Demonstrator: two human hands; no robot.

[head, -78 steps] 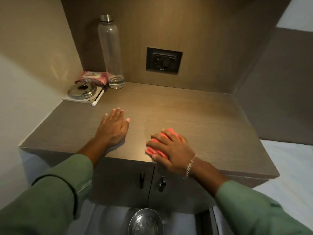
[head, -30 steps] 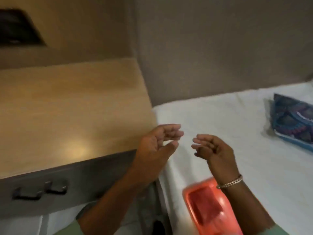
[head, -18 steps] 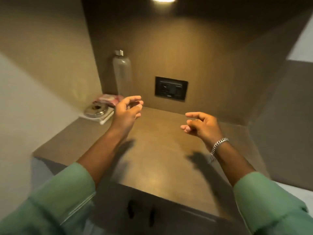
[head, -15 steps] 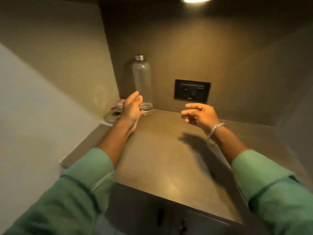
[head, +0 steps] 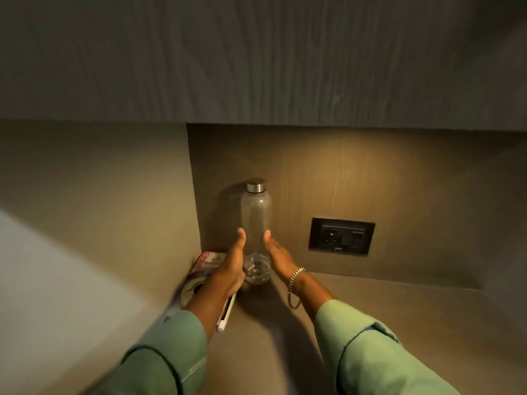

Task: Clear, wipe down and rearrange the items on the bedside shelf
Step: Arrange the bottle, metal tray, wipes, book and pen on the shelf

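A tall clear bottle [head: 255, 215] with a steel cap stands upright in the back left corner of the wooden bedside shelf [head: 399, 323], a little water at its bottom. My left hand [head: 232, 266] and my right hand [head: 278, 258] flank its lower half, palms turned inward and fingers stretched out. I cannot tell whether the palms touch the bottle. Left of it lies a pink wipes pack [head: 211, 259]. A round steel lid [head: 191, 289] is mostly hidden by my left arm. A white pen [head: 225, 315] lies under my left wrist.
A black wall socket [head: 341, 236] sits in the back panel right of the bottle. A dark cabinet front [head: 256, 67] overhangs the shelf. The left wall closes in the corner. The shelf surface stretches to the right and front.
The pink cloth was left on the bed and is out of view. Both hands reached forward from mid-air over the shelf to either side of the bottle.
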